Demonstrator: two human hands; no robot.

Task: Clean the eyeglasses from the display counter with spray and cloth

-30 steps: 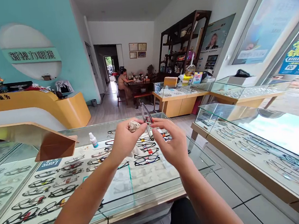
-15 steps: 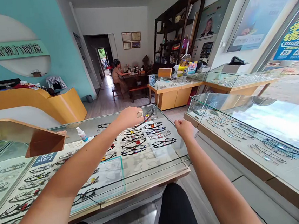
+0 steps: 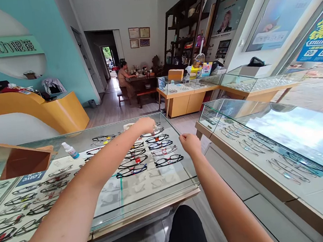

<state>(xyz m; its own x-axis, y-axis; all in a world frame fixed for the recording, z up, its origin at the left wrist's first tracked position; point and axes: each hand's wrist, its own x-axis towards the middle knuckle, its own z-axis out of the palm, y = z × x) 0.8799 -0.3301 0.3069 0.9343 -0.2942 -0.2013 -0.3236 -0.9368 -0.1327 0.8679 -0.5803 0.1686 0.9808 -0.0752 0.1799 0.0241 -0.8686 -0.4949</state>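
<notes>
My left hand [image 3: 147,126] reaches out over the far end of the glass display case [image 3: 146,204]. Its fingers are pinched at a pair of eyeglasses [image 3: 158,130], which the hand partly covers. Nearer to me, rows of eyeglasses [image 3: 169,160] with dark frames and small coloured tags lie spread out. Behind the left wrist a whitish object [image 3: 128,127] shows, its kind unclear. My right hand [image 3: 190,144] is closed in a fist by the case's right edge; whatever it may hold is hidden.
A white spray bottle [image 3: 70,150] stands left of my forearm, beyond a brown tilted board [image 3: 25,162]. A second glass case [image 3: 249,177] with eyeglasses runs along my right. Further back, a person [image 3: 126,78] sits at a dark table.
My left hand has lowered slightly with the dark eyeglasses, which were held up and tilted before. My right hand stays closed. The view has shifted, sliding the case leftward.
</notes>
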